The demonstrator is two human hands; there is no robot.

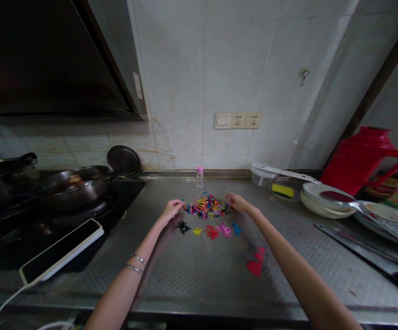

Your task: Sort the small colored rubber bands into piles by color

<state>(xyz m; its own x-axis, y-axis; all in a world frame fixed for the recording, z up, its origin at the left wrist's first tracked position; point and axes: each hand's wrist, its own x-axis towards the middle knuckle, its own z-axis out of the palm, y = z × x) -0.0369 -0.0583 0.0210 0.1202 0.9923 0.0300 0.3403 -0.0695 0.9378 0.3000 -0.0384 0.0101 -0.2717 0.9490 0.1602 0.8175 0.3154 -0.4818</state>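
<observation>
A loose heap of small multicoloured rubber bands [207, 206] lies on the metal counter [185, 279] in front of me. My left hand [171, 210] is at the heap's left edge, thumb and fingers drawn together. At the right edge my right hand [238, 202] has its fingers curled in a pinch. What either pinch holds is too small to make out. Nearer to me lie little single-colour piles: black bands [183, 227], yellow bands [197, 232], red bands [212, 232], pink bands [224, 230] and blue bands [236, 229].
Behind the heap stands a clear bottle with a pink cap [199, 177]. A red heart-shaped piece [256, 263] lies near my right forearm. Left are a phone [63, 251] and a pan [73, 188] on the stove. Bowls [325, 206], a knife [360, 250] and a red thermos [360, 160] are right.
</observation>
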